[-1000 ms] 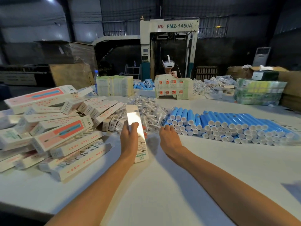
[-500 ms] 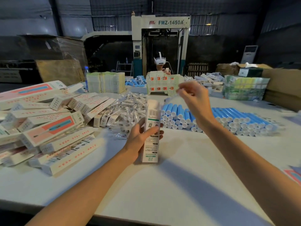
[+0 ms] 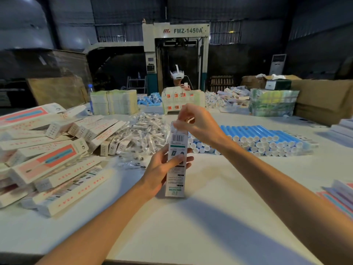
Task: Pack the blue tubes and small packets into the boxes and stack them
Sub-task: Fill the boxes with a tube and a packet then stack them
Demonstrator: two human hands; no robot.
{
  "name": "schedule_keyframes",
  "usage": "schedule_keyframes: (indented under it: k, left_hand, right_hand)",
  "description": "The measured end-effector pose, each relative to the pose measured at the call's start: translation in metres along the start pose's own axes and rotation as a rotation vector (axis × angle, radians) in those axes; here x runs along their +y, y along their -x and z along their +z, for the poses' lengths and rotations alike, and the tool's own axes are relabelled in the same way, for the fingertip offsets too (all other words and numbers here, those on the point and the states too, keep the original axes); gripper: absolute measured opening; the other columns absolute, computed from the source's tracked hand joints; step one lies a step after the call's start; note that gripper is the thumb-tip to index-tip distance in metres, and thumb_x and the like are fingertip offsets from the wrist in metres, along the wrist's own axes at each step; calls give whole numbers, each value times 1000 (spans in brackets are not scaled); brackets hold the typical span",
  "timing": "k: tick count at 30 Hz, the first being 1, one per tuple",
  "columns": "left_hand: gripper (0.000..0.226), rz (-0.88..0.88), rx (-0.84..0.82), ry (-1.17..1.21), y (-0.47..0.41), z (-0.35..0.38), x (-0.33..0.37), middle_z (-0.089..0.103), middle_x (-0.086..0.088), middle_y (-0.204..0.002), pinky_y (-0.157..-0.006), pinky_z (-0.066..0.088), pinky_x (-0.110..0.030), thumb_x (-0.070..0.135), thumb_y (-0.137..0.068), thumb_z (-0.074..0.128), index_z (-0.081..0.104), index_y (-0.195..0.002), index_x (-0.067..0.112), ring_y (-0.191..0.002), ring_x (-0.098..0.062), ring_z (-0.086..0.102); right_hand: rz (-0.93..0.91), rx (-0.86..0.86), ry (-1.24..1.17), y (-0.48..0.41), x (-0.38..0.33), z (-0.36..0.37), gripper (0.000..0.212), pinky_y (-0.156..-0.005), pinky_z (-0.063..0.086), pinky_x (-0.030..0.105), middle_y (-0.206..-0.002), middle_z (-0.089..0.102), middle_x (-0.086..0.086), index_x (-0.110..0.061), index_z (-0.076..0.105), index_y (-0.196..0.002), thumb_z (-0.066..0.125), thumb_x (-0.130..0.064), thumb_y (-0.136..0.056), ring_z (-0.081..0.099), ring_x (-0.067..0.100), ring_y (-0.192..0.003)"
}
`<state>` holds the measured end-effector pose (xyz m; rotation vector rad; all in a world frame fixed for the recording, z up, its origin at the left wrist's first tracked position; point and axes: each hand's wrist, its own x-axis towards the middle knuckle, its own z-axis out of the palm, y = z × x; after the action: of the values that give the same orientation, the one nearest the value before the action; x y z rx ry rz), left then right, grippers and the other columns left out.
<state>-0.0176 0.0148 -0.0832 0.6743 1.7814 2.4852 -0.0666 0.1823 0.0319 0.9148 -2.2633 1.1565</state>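
Box (image 3: 174, 161) at centre frame, held upright with its lower end resting on the white desk (image 3: 210, 217); the printed side with a barcode faces the camera. Left hand (image 3: 164, 167) wraps the box at mid-height, thumb across the front and fingers curled behind. Right hand (image 3: 194, 123) sits at the box's upper end, fingertips pinched on a small clear packet (image 3: 188, 120) at the opening; whether the packet is partly inside cannot be told. Heap of loose clear packets (image 3: 141, 132) lies just behind the box, slightly left of centre. Blue tubes (image 3: 254, 136) with white caps lie stacked in rows at centre right, behind the right forearm. Filled boxes (image 3: 49, 153) are piled loosely at the left of the frame. Flat cartons (image 3: 340, 197) lie at the right edge. A second person (image 3: 178, 77) wearing a white headset sits across the desk at upper centre.
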Motion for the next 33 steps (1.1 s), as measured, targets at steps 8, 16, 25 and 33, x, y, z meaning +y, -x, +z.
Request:
schedule_keyframes:
  k: [8, 16, 25, 33]
  left_hand:
    - [37, 50, 138, -218, 0, 0, 3, 77, -11, -123, -107, 53, -52, 27, -88, 83, 73, -124, 24, -121, -32, 70]
    - [87, 205, 90, -331, 2, 4, 8, 75, -5, -128, -99, 59, -31, 18, -94, 81, 29, -156, 50, -123, -23, 70]
    - [68, 223, 31, -562, -11, 5, 19, 77, 1, -118, -96, 59, -28, 17, -92, 84, 45, -144, 35, -116, -18, 72]
    - [64, 138, -13, -373, -21, 29, -5, 67, -8, -124, -81, 62, -65, 4, -100, 62, 29, -145, 35, -92, -48, 73]
  right_hand:
    - [53, 214, -144, 47, 11, 10, 18, -87, 55, 31, -114, 63, -5, -18, 64, -120, 59, -28, -106, 62, 9, -102]
    - [52, 40, -246, 80, 27, 20, 51, -91, 56, 27, -138, 59, -5, -25, 53, -145, 72, -22, -98, 63, 12, -113]
    - [90, 63, -430, 84, 33, 22, 37, -97, 57, 45, -117, 72, 1, -16, 56, -131, 70, -13, -97, 68, 24, -108]
    - [159, 20, -404, 87, 39, 14, 32, -82, 62, 41, -111, 70, -5, -26, 54, -127, 66, -15, -100, 68, 25, -108]
